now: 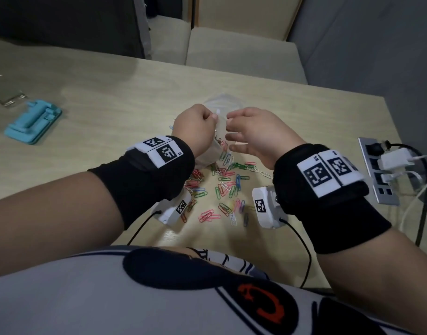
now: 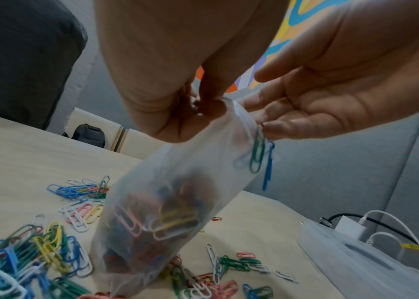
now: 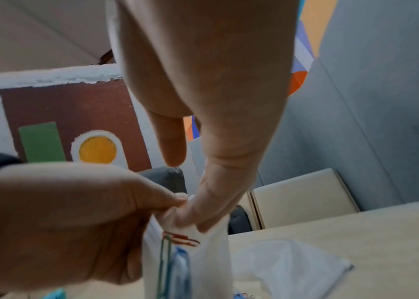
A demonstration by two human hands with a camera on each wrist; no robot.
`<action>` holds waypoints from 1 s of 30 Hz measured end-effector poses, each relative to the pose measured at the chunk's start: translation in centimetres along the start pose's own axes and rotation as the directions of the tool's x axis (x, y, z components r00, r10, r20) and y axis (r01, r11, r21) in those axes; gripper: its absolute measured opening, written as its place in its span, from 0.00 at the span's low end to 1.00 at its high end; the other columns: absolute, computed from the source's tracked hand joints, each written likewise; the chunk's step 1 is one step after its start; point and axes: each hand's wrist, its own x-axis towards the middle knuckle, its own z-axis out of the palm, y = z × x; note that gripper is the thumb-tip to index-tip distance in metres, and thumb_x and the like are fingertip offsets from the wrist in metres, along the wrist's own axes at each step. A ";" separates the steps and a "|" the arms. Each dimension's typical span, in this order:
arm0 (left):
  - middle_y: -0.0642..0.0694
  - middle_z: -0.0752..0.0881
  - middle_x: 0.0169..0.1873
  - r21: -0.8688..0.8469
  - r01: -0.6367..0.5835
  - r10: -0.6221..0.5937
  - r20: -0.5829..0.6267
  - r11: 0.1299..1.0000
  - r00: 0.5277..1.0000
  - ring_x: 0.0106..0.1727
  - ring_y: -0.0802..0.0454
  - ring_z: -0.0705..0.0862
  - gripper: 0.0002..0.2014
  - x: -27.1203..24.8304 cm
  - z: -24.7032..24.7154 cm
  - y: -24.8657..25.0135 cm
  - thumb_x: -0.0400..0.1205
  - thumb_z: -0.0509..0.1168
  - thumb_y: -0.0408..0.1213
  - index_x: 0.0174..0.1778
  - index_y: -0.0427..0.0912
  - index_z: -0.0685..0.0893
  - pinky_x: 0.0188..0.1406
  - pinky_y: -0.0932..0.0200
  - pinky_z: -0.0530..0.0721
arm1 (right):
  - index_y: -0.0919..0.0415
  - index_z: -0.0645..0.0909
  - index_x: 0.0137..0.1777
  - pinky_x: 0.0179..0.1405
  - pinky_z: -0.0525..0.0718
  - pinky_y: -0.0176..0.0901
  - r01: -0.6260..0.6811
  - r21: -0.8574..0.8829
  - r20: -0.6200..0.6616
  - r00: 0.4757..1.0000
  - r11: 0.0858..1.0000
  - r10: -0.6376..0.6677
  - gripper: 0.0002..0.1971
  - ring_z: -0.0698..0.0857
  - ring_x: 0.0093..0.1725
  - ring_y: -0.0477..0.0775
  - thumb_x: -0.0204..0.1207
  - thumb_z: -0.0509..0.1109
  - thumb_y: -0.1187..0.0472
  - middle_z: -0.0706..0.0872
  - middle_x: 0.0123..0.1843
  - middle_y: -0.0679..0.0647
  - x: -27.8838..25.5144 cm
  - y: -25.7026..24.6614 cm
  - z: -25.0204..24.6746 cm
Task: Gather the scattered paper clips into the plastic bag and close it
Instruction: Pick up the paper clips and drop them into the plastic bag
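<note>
A clear plastic bag point(image 2: 167, 212), part full of coloured paper clips, hangs upright with its bottom on the table point(image 1: 111, 93). My left hand point(image 1: 198, 126) pinches the bag's top edge point(image 3: 152, 222). My right hand point(image 1: 251, 131) is at the bag's mouth, fingers fairly straight and thumb point(image 2: 267, 74) held apart. A green clip point(image 2: 256, 155) and a blue clip point(image 2: 268, 168) hang at its fingertips point(image 2: 274, 129), sliding into the mouth point(image 3: 172, 252). Several loose paper clips point(image 1: 222, 187) lie scattered on the table in front of the bag.
A teal phone stand point(image 1: 33, 122) lies at the far left. A power strip point(image 1: 377, 170) with plugged chargers and white cables sits at the right table edge. Crumpled clear plastic point(image 3: 292, 263) lies behind the bag. Chairs point(image 1: 244, 49) stand beyond the table.
</note>
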 end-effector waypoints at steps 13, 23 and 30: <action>0.42 0.86 0.36 -0.022 0.016 -0.016 -0.003 1.000 1.000 0.44 0.36 0.86 0.10 0.3 -0.1 0.0 0.82 0.59 0.44 0.43 0.43 0.81 0.51 0.42 0.86 | 0.67 0.72 0.60 0.32 0.88 0.41 -0.336 0.299 0.122 0.942 0.893 0.314 0.23 0.87 0.38 0.58 0.82 0.62 0.44 0.84 0.47 0.65 -0.2 3.1 0.3; 0.44 0.86 0.36 -0.047 0.029 -0.029 -0.016 0.998 0.999 0.47 0.36 0.87 0.09 0.6 -0.4 -0.2 0.81 0.60 0.45 0.40 0.45 0.79 0.51 0.38 0.87 | 0.63 0.73 0.41 0.25 0.87 0.36 -0.235 0.166 0.068 0.972 0.958 0.227 0.16 0.83 0.26 0.50 0.83 0.63 0.50 0.81 0.32 0.60 -0.3 0.9 -0.8; 0.46 0.84 0.34 -0.077 0.030 -0.031 -0.011 0.997 0.999 0.46 0.35 0.87 0.08 0.5 -0.4 -0.3 0.81 0.59 0.43 0.40 0.45 0.79 0.51 0.38 0.87 | 0.68 0.80 0.44 0.33 0.88 0.36 -0.095 0.125 -0.006 0.995 0.988 0.097 0.16 0.86 0.34 0.53 0.83 0.63 0.53 0.85 0.38 0.61 -0.3 -0.1 -0.7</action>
